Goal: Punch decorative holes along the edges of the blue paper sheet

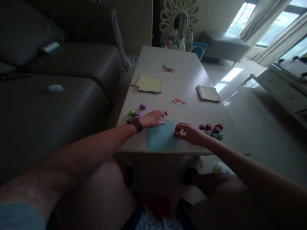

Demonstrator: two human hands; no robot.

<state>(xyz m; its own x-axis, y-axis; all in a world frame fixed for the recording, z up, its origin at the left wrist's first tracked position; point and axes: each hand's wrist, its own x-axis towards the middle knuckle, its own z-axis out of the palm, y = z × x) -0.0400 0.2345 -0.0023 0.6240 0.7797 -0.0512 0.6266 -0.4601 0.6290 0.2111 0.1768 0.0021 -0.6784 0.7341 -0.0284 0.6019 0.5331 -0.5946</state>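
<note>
A light blue sheet of paper (161, 138) lies at the near edge of the table, with a row of small marks along its left and lower borders. At the sheet's right edge, my right hand (189, 133) is closed on a small red craft punch (177, 134) with a white part beside it. My left hand (153, 118), wearing a brown watch, hovers over or rests near the sheet's top edge, which I cannot tell apart. Its fingers are apart and nothing is in them. Several red, purple and green punches (212, 131) stand to the right of my right hand.
Purple and green punches (136, 112) sit left of my left hand. Small coloured paper bits (178, 102) lie ahead, with another pile (168, 68) farther back. A yellow paper stack (150, 83) is at the left, a bordered stack (208, 93) at the right. A sofa (72, 64) flanks the table.
</note>
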